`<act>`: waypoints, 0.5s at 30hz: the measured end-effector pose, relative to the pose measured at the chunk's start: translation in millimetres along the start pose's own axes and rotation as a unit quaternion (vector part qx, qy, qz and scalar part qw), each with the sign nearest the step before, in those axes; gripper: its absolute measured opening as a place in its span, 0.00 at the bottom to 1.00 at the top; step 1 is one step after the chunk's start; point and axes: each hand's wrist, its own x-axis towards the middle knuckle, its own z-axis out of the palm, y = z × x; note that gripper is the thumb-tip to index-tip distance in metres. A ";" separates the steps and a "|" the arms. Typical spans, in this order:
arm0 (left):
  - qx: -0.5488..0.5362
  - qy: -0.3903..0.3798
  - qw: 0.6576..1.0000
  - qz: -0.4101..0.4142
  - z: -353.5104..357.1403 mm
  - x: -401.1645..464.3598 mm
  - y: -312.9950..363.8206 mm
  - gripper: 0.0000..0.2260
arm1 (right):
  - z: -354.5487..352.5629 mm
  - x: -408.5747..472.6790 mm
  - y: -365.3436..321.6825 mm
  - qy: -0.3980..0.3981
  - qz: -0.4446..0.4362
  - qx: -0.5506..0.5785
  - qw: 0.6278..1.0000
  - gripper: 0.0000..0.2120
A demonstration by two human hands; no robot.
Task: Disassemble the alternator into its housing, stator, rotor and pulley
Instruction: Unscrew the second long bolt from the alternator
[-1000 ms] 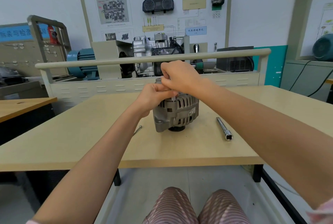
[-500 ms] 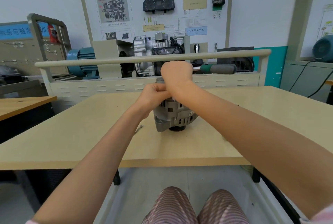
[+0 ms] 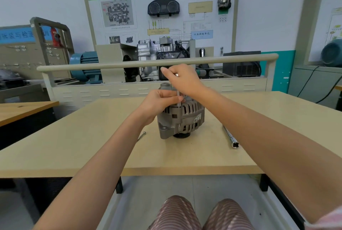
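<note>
- The alternator (image 3: pixel 182 118) stands on the pale wooden table (image 3: pixel 88 137), pulley end down, right under both hands.
- The dark pulley (image 3: pixel 181 135) just peeks out beneath the ribbed grey housing (image 3: pixel 188 117), touching the tabletop.
- The right hand (image 3: pixel 185 80) is above the alternator, fingers curled round the top of a slim metal tool (image 3: pixel 178 96) that runs straight down to the upper edge of the housing.
- A small shiny end of that tool shows between the right hand's fingers; what kind of handle it has is hidden by the grip.
- The left hand (image 3: pixel 161 100) sits just below and to the left of the right hand, fingers curled, pinching the tool's shaft close to where it meets the housing.
- The left palm lies against the upper left side of the alternator.
- Whether the tool tip is seated on a bolt head cannot be told; the fingers cover the spot.
- Below and to the left of the left hand, beside the left forearm, a long thin bolt (image 3: pixel 141 135) lies loose on the table, apart from the alternator.
- To the right of the hands, beyond the right forearm, a chrome extension bar (image 3: pixel 231 137) lies on the table, its square socket end toward the person.
- Beyond the hands, a beige rail (image 3: pixel 157 62) crosses in front of a training board (image 3: pixel 161 11) with a gearbox unit (image 3: pixel 157 50) mounted below it.
- Nearest the camera, below both forearms, the person's knees in striped trousers (image 3: pixel 199 215) show under the table edge.
</note>
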 end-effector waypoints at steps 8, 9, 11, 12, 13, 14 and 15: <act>0.041 0.060 0.997 0.009 5.5 0.5 1.2 0.08 | 4.2 -4.9 -20.7 -0.009 -0.004 -0.444 0.896 0.12; 0.049 0.071 0.996 0.006 6.6 0.6 1.5 0.08 | 4.5 -6.2 -26.9 -0.027 0.013 -0.472 0.881 0.12; 0.056 0.086 0.995 0.002 8.4 0.7 2.1 0.09 | 4.5 -7.7 -34.4 -0.051 0.033 -0.496 0.866 0.14; 0.056 0.091 0.994 0.000 9.2 0.3 2.1 0.09 | 4.5 -7.5 -36.1 -0.056 0.035 -0.500 0.863 0.13; 0.054 0.092 0.994 -0.002 9.4 0.2 1.7 0.09 | 5.0 -6.7 -36.4 -0.057 0.031 -0.504 0.861 0.13; 0.052 0.090 0.995 -0.003 9.0 -0.1 1.4 0.09 | 5.9 -5.7 -36.3 -0.056 0.026 -0.507 0.860 0.13; 0.050 0.082 0.995 -0.005 7.8 -0.3 1.2 0.08 | 5.8 -5.4 -36.4 -0.057 0.020 -0.510 0.858 0.13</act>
